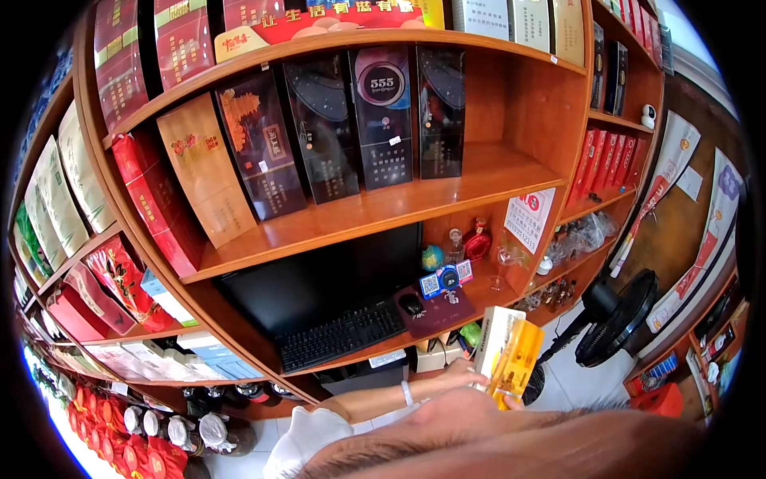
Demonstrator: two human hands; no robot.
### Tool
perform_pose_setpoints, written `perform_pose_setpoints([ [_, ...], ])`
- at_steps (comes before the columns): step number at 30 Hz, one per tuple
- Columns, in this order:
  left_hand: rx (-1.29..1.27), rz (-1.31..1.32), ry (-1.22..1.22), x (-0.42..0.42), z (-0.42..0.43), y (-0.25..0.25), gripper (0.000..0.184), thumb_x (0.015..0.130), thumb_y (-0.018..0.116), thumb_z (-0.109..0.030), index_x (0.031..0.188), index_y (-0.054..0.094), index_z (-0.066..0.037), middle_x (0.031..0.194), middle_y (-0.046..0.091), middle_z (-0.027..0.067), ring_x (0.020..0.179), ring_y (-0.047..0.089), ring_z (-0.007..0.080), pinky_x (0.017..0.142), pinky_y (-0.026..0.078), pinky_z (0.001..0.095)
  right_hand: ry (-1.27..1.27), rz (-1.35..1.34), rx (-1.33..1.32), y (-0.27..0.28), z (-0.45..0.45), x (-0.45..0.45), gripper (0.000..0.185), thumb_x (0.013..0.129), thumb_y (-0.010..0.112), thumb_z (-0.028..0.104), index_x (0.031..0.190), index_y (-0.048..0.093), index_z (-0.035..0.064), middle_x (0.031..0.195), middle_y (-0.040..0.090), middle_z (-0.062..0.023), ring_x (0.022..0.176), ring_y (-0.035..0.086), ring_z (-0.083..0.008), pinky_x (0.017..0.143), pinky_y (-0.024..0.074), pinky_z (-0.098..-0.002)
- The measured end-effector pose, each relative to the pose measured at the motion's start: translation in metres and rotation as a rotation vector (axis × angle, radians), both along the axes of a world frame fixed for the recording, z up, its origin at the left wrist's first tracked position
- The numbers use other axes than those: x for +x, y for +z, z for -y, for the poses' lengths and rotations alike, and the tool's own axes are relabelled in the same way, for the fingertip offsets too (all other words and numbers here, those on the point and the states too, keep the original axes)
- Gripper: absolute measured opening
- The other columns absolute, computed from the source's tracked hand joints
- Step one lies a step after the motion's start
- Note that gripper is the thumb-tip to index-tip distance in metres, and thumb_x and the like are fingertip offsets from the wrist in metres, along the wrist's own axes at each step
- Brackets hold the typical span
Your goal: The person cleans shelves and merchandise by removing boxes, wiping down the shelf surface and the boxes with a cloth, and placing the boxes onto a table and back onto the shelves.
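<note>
A yellow box (523, 355), with a white box or side panel (496, 339) along its left, is held upright and slightly tilted in front of the wooden shelf unit. My left hand (459, 374) reaches in from the lower left, its fingers closed on the lower left edge of the white part. A band circles that wrist. Of my right hand (513, 403) only fingertips show, against the bottom of the yellow box; the rest is hidden behind the blurred head and hair at the bottom.
A keyboard (343, 334), a mouse (412, 304) and a dark monitor (327, 275) occupy the desk shelf. Tall boxes (383, 120) line the shelf above. A black fan (614, 315) stands at the right. Lidded jars (215, 431) are at the lower left.
</note>
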State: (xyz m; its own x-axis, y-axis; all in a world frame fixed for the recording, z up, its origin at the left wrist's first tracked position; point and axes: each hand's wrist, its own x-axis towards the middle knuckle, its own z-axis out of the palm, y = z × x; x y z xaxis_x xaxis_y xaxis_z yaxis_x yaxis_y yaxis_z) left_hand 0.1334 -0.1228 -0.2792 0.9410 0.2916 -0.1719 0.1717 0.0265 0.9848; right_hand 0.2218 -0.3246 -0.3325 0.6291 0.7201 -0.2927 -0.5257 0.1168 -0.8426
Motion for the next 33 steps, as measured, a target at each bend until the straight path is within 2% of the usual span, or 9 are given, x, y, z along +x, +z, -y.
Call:
perform_pose_setpoints([
  [4, 0.094, -0.188, -0.141, 0.015, 0.037, -0.033, 0.050, 0.063, 0.072, -0.035, 0.094, 0.064, 0.004, 0.087, 0.064, 0.0141, 0.080, 0.061, 0.0187, 0.071, 0.046, 0.0293, -0.089, -0.322, -0.062, -0.027, 0.051, -0.012, 0.049, 0.075, 0.067, 0.023, 0.114, 0.048, 0.0013, 0.099, 0.058, -0.0087, 0.086, 0.058, -0.0222, 0.078, 0.0480, -0.0333],
  [8, -0.122, -0.187, -0.346, 0.011, 0.089, -0.035, 0.044, 0.068, 0.070, -0.035, 0.093, 0.066, 0.001, 0.083, 0.064, 0.0072, 0.074, 0.057, 0.0143, 0.066, 0.045, 0.0285, -0.212, -0.318, -0.101, -0.029, 0.108, -0.025, 0.050, 0.074, 0.068, 0.025, 0.113, 0.048, 0.0007, 0.099, 0.058, -0.0092, 0.085, 0.058, -0.0224, 0.078, 0.0482, -0.0337],
  [11, -0.134, -0.203, -0.467, 0.010, 0.133, -0.066, 0.037, 0.070, 0.069, -0.036, 0.082, 0.067, -0.001, 0.074, 0.061, 0.0036, 0.069, 0.053, 0.0106, 0.061, 0.043, 0.0260, -0.308, -0.313, -0.111, -0.030, 0.145, -0.041, 0.051, 0.073, 0.068, 0.026, 0.113, 0.049, 0.0003, 0.099, 0.058, -0.0095, 0.085, 0.058, -0.0226, 0.077, 0.0484, -0.0341],
  [13, -0.261, -0.183, -0.531, -0.003, 0.159, -0.048, 0.037, 0.070, 0.069, -0.039, 0.072, 0.065, -0.002, 0.068, 0.057, 0.0017, 0.064, 0.049, 0.0084, 0.055, 0.039, 0.0250, -0.369, -0.309, -0.115, -0.030, 0.169, -0.050, 0.051, 0.073, 0.068, 0.026, 0.112, 0.049, 0.0000, 0.099, 0.058, -0.0097, 0.085, 0.058, -0.0227, 0.077, 0.0485, -0.0343],
  [16, -0.181, -0.293, -0.568, -0.013, 0.182, -0.058, 0.037, 0.071, 0.068, -0.039, 0.070, 0.065, -0.002, 0.065, 0.055, 0.0008, 0.063, 0.047, 0.0081, 0.053, 0.037, 0.0256, -0.452, -0.302, -0.118, -0.032, 0.200, -0.062, 0.052, 0.072, 0.069, 0.028, 0.112, 0.049, -0.0005, 0.099, 0.058, -0.0101, 0.085, 0.058, -0.0229, 0.077, 0.0486, -0.0346],
  [24, -0.248, -0.316, -0.317, -0.062, 0.189, -0.058, 0.035, 0.076, 0.062, -0.032, 0.086, 0.066, 0.002, 0.076, 0.062, 0.0062, 0.070, 0.052, 0.0114, 0.065, 0.041, 0.0251, -0.631, -0.283, -0.145, -0.043, 0.267, -0.078, 0.055, 0.071, 0.070, 0.030, 0.111, 0.050, -0.0017, 0.099, 0.058, -0.0109, 0.084, 0.058, -0.0234, 0.076, 0.0490, -0.0355],
  [28, -0.198, -0.317, -0.210, -0.073, 0.189, -0.083, 0.034, 0.074, 0.063, -0.035, 0.073, 0.064, -0.001, 0.075, 0.061, 0.0068, 0.073, 0.054, 0.0133, 0.070, 0.042, 0.0258, -0.733, -0.286, -0.172, -0.050, 0.300, -0.084, 0.056, 0.070, 0.070, 0.032, 0.110, 0.051, -0.0023, 0.099, 0.058, -0.0114, 0.083, 0.058, -0.0237, 0.075, 0.0492, -0.0359],
  [30, -0.241, -0.387, -0.259, -0.074, 0.188, -0.083, 0.033, 0.077, 0.062, -0.033, 0.083, 0.065, -0.002, 0.085, 0.062, 0.0046, 0.081, 0.054, 0.0123, 0.076, 0.040, 0.0242, -0.796, -0.293, -0.193, -0.054, 0.319, -0.088, 0.056, 0.070, 0.070, 0.032, 0.110, 0.051, -0.0025, 0.099, 0.058, -0.0116, 0.083, 0.058, -0.0238, 0.075, 0.0493, -0.0362],
  [33, -0.275, -0.401, -0.220, -0.078, 0.196, -0.075, 0.037, 0.074, 0.063, -0.038, 0.075, 0.064, -0.002, 0.076, 0.061, 0.0068, 0.076, 0.053, 0.0145, 0.073, 0.041, 0.0269, -0.913, -0.317, -0.232, -0.064, 0.351, -0.095, 0.058, 0.069, 0.071, 0.033, 0.109, 0.051, -0.0030, 0.098, 0.058, -0.0119, 0.083, 0.058, -0.0240, 0.074, 0.0495, -0.0365],
])
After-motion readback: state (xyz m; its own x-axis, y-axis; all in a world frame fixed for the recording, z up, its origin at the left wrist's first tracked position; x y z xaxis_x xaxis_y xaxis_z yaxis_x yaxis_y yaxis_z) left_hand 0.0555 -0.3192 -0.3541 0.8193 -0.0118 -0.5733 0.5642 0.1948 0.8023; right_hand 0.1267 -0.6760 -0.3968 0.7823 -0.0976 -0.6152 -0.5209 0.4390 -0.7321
